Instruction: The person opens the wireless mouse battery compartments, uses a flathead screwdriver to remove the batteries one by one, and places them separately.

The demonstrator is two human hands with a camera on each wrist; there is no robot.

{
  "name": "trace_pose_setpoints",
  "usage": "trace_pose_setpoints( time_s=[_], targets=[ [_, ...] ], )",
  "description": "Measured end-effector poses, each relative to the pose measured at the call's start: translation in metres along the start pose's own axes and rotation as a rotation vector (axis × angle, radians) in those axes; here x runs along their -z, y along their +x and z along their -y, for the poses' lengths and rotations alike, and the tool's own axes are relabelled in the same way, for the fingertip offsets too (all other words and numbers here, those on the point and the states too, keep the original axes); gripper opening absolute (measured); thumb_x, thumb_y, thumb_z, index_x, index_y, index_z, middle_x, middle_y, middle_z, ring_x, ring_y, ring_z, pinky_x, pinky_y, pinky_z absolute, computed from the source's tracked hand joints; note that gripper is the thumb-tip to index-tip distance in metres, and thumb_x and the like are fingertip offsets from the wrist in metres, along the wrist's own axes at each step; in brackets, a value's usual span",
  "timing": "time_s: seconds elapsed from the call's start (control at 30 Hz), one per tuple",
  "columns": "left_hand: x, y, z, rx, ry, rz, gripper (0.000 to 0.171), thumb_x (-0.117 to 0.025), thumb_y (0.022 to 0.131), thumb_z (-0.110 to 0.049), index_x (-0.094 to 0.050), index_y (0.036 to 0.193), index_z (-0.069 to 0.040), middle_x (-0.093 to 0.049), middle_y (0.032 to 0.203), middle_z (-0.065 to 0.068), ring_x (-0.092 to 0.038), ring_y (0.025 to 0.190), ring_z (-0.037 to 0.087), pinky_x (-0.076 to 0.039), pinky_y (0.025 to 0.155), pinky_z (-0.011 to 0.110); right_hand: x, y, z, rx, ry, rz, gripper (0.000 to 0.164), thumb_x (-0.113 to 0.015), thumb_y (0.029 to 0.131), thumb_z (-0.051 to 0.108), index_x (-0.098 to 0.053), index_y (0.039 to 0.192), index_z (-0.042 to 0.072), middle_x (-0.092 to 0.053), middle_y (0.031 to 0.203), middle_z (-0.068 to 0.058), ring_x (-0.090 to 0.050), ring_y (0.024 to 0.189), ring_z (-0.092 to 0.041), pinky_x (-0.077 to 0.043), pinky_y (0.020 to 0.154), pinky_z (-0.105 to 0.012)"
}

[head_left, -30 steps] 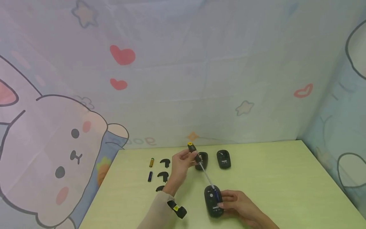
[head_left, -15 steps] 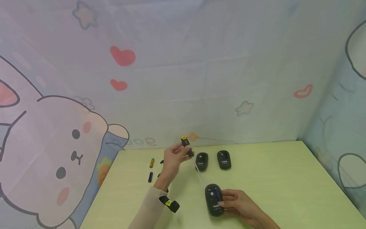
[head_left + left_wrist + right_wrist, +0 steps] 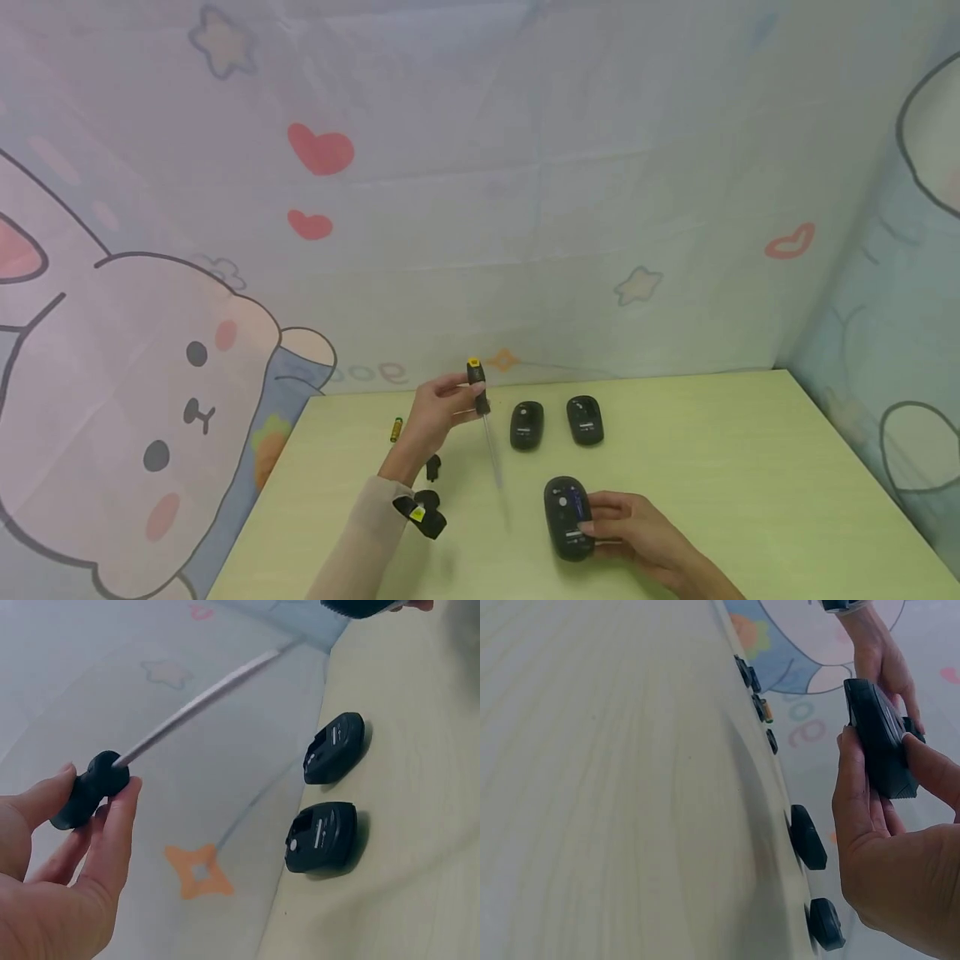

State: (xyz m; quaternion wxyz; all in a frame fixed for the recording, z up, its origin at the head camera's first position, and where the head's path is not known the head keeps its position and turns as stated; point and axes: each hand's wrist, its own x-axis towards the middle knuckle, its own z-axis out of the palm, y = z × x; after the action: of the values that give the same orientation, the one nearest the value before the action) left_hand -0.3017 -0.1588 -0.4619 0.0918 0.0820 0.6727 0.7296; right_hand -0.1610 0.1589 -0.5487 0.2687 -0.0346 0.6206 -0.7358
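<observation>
My left hand (image 3: 435,412) holds a screwdriver (image 3: 477,390) by its black handle with a yellow end. Its thin metal shaft (image 3: 202,701) slants down over the table, and the blurred tip is apart from any mouse. My right hand (image 3: 637,533) grips a black computer mouse (image 3: 562,525) by its side, underside up. A blue battery (image 3: 577,502) lies in the mouse's uncovered slot, partly behind the thumb. In the right wrist view this mouse (image 3: 885,754) is raised off the table, tilted, between thumb and fingers.
Two more black mice (image 3: 527,426) (image 3: 585,419) lie underside up at the back of the table (image 3: 712,467). Left of them are a green-and-yellow battery (image 3: 397,430) and small black pieces (image 3: 432,467), partly hidden by my left arm. A printed cloth backdrop (image 3: 570,208) rises behind the table.
The screwdriver's tip has left the mouse's battery slot; my left hand has carried it left and turned it more upright. My right hand still holds the mouse, shifted slightly.
</observation>
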Motion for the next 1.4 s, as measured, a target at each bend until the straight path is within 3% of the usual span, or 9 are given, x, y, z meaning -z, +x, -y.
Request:
trace_pose_setpoints(
  time_s=[0.43,0.8,1.07,1.4],
  targets=[
    [0.015,0.011,0.02,0.144,-0.018,-0.01,0.047,-0.074,0.098,-0.01,-0.061,0.141,0.004,-0.073,0.126,0.026,-0.079,0.094,0.022,-0.066,0.092,0.038,0.004,-0.001,0.002,-0.001,0.02,0.017,0.068,-0.073,0.099,0.014,-0.041,0.153,-0.012,-0.073,0.131,-0.01,-0.075,0.111,-0.019,-0.065,0.096,-0.037],
    [0.018,0.023,0.049,0.216,0.079,-0.019,0.049,-0.08,0.095,-0.015,-0.065,0.138,0.003,-0.08,0.108,0.016,-0.08,0.084,0.018,-0.068,0.082,0.035,0.008,0.0,-0.001,-0.003,0.031,0.016,0.068,-0.072,0.099,0.014,-0.041,0.153,-0.012,-0.072,0.134,-0.01,-0.074,0.113,-0.019,-0.065,0.097,-0.038],
    [0.022,0.025,0.065,0.261,0.086,-0.054,0.057,-0.082,0.094,-0.018,-0.061,0.142,0.004,-0.08,0.1,0.011,-0.078,0.076,0.015,-0.068,0.074,0.03,0.006,-0.001,0.001,-0.003,0.049,0.023,0.071,-0.071,0.1,0.013,-0.036,0.154,-0.015,-0.072,0.134,-0.011,-0.074,0.115,-0.02,-0.064,0.099,-0.04],
    [0.023,0.026,0.076,0.293,0.122,-0.046,0.06,-0.08,0.095,-0.016,-0.057,0.143,0.01,-0.077,0.111,0.017,-0.076,0.08,0.016,-0.068,0.081,0.033,0.004,-0.002,0.005,-0.007,0.057,0.031,0.07,-0.071,0.1,0.014,-0.037,0.154,-0.014,-0.073,0.13,-0.008,-0.074,0.113,-0.019,-0.064,0.099,-0.037]
  ],
)
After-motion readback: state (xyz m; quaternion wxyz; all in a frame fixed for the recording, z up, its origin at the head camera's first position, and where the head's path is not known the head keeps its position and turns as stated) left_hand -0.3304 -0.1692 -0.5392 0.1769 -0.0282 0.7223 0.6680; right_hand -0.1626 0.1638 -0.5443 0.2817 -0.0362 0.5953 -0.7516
